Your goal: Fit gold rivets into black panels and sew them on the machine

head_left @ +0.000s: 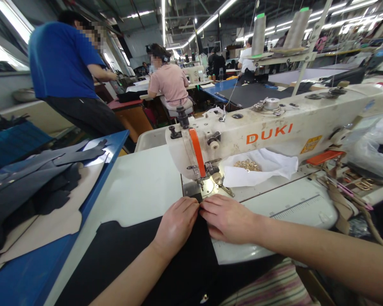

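A large black fabric piece [127,242] lies over the front of the white machine table and hangs toward my lap. My left hand [178,221] and my right hand [226,216] meet at its far edge, fingers closed on the material just before the needle area. Above them stands the head of a white sewing machine [271,131] with orange lettering and an orange lever guard. Its lit metal needle plate [210,186] shows just beyond my fingertips. My fingers hide the exact edge that they pinch.
Dark cut pieces [28,182] are heaped on a blue table [44,259] at the left. Behind the needle, a white bag [274,168] holds small gold metal rings [247,165]. Thread cones [259,36] stand above. Two people work at the back left.
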Demonstrator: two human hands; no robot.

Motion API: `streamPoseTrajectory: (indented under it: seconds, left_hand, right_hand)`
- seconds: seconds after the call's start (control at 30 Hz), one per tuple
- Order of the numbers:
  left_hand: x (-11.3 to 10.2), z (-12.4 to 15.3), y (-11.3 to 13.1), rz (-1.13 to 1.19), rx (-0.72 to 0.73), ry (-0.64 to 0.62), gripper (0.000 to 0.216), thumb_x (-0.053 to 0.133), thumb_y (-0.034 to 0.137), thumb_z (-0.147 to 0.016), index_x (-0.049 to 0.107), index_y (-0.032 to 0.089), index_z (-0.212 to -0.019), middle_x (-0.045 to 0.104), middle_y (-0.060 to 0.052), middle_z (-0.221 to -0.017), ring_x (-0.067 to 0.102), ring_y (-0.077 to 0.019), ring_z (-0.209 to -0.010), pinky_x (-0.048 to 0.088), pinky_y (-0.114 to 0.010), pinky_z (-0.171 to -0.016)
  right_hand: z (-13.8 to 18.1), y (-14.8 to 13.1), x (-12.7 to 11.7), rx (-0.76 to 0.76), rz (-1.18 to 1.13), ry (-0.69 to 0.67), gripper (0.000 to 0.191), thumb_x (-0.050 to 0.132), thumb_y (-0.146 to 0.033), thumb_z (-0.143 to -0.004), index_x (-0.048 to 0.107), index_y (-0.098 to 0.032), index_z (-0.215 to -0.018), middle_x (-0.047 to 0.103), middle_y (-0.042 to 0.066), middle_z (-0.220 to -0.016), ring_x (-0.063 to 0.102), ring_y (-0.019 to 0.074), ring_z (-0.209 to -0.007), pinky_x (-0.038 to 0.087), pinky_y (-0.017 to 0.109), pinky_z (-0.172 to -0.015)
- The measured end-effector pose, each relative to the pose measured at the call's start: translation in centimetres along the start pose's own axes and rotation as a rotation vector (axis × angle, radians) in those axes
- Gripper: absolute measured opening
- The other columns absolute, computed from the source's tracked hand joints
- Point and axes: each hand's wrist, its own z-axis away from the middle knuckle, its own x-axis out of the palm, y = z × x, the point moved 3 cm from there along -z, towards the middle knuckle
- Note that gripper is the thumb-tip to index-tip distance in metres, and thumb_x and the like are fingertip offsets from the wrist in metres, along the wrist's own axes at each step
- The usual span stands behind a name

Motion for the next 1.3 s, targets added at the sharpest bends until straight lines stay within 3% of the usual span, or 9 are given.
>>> streamPoseTrajectory:
  seconds: [0.37,0.6,1.0,1.17,1.3]
  left_hand:
    - [-0.1,0.3,-0.1,0.000,0.000,0.024,0.021,0.042,0.011,-0.091,0.061,0.013,-0.096,0.066,-0.008,-0.092,0.062,-0.0191,-0.087,0.057,-0.035,-0.079]
    - [-0.4,1.3,-0.1,-0.009,0.001,-0.002,0.027,0.041,0.013,-0.092,0.062,0.014,-0.108,0.068,-0.010,-0.104,0.062,-0.0201,-0.098,0.056,-0.038,-0.087]
    - [-0.5,0.9,0.1,-0.042,0.023,-0.072,0.025,0.040,0.011,-0.090,0.060,0.012,-0.106,0.066,-0.011,-0.105,0.061,-0.0214,-0.098,0.056,-0.038,-0.087]
    - [-0.4,0.9,0.1,-0.027,0.029,-0.053,0.022,0.042,0.013,-0.091,0.060,0.011,-0.104,0.066,-0.011,-0.101,0.061,-0.0212,-0.094,0.056,-0.038,-0.085]
    - [-0.4,0.9,0.1,-0.010,0.019,-0.055,0.021,0.043,0.013,-0.091,0.060,0.013,-0.103,0.065,-0.010,-0.101,0.061,-0.0209,-0.095,0.055,-0.038,-0.086]
  right_hand:
    - [-0.2,0.0,0.1,0.026,-0.045,-0.031,0.027,0.054,-0.026,-0.083,0.060,-0.008,-0.103,0.060,0.013,-0.100,0.051,0.0235,-0.101,0.041,0.037,-0.095]
    - [-0.1,-0.1,0.1,0.016,-0.041,-0.027,0.028,0.056,-0.027,-0.083,0.059,-0.008,-0.103,0.060,0.015,-0.105,0.051,0.0238,-0.102,0.042,0.037,-0.095]
    - [0.0,-0.3,0.1,0.017,0.017,-0.019,0.030,0.056,-0.028,-0.084,0.060,-0.006,-0.104,0.061,0.014,-0.106,0.053,0.0240,-0.103,0.041,0.037,-0.097]
    - [0.6,-1.1,0.5,-0.093,0.103,0.064,0.024,0.047,-0.021,-0.091,0.061,-0.009,-0.106,0.063,0.011,-0.110,0.054,0.0225,-0.104,0.041,0.036,-0.097]
    - [0.8,-1.4,0.6,-0.123,0.108,0.047,0.022,0.043,-0.017,-0.093,0.061,-0.012,-0.106,0.065,0.008,-0.109,0.055,0.0207,-0.104,0.042,0.034,-0.095]
